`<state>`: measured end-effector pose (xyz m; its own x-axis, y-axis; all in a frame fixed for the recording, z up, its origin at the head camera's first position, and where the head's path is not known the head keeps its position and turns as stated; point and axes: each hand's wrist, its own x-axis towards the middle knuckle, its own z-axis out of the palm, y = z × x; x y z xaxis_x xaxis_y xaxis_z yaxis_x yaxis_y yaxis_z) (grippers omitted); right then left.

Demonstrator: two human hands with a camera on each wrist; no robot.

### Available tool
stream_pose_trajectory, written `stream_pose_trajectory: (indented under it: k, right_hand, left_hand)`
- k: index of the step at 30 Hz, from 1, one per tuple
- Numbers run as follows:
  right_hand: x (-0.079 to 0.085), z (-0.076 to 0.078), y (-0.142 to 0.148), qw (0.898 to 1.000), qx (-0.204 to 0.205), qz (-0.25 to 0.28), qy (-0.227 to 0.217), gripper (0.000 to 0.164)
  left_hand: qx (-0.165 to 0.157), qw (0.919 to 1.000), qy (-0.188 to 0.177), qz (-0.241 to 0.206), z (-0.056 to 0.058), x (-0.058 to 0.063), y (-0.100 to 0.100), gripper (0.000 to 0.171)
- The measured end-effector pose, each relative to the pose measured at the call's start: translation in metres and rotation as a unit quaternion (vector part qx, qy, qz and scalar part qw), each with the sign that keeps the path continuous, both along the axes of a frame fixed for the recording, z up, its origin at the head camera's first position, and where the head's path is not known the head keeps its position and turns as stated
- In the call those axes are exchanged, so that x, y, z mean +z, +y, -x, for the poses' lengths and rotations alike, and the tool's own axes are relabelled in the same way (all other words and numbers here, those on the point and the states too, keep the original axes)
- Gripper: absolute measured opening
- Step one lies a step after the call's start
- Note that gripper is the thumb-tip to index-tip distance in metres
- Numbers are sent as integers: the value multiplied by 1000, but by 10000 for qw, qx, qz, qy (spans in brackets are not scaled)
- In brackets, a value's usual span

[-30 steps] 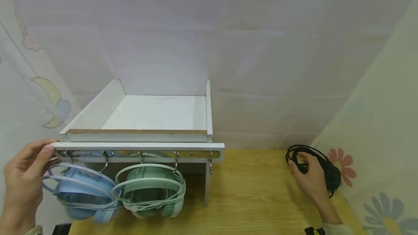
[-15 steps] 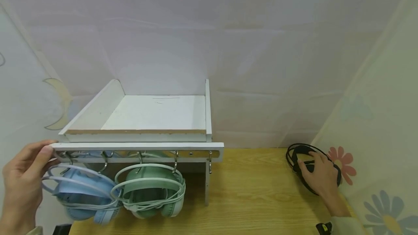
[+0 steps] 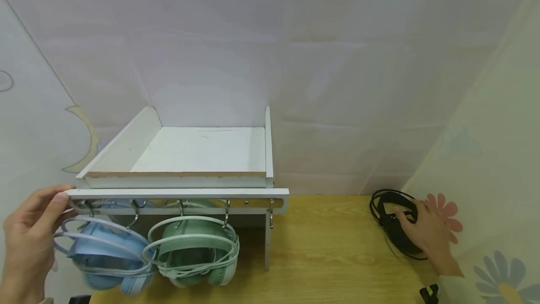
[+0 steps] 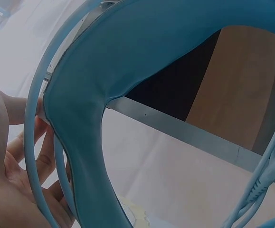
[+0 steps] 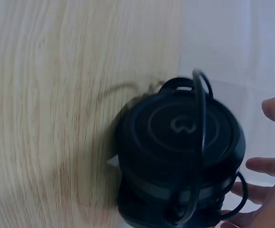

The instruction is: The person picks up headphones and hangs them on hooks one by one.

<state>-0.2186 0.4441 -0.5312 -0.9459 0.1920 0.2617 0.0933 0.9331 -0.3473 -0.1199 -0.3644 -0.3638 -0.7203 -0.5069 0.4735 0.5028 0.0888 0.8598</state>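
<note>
My left hand (image 3: pixel 31 229) pinches the left end of a white hook rail (image 3: pixel 177 194) between thumb and fingers. From its metal hooks hang light blue headphones (image 3: pixel 107 243) and green headphones (image 3: pixel 196 229), both with bundled cords. The blue headband (image 4: pixel 80 71) fills much of the left wrist view, close to that hand. At the far right, black headphones (image 3: pixel 396 236) with a looped cord lie on the wooden table. Over their right side is my right hand (image 3: pixel 430 231), fingers spread. In the right wrist view its fingers (image 5: pixel 263 166) extend beside the black ear cup (image 5: pixel 180 126).
A white open shelf tray (image 3: pixel 206 149) with raised sides stands behind the rail. Wooden tabletop (image 3: pixel 320 243) spans between the shelf and the black headphones. Pale cloth (image 3: pixel 337 79) hangs behind, and a flowered cloth (image 3: pixel 498 177) borders the right side.
My right hand has moved rightward across the black headphones, which have turned and shifted slightly beneath it. My left hand keeps its hold on the rail.
</note>
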Motion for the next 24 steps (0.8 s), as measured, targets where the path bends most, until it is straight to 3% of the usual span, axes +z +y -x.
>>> stream_pose_trajectory:
  k: [10, 16, 24]
  right_hand:
    - [-9, 4, 20, 9991, -8, 78, -411, 91]
    - [-10, 2, 21, 9964, -79, 295, -795, 97]
    - [-11, 4, 21, 9969, -103, 169, -762, 95]
  left_hand:
    - [46, 10000, -33, 51, 0, -2, -1, 20]
    - [310, 9991, -225, 177, 1, -4, -3, 21]
    - [206, 9997, -54, 78, 4, -5, -2, 22]
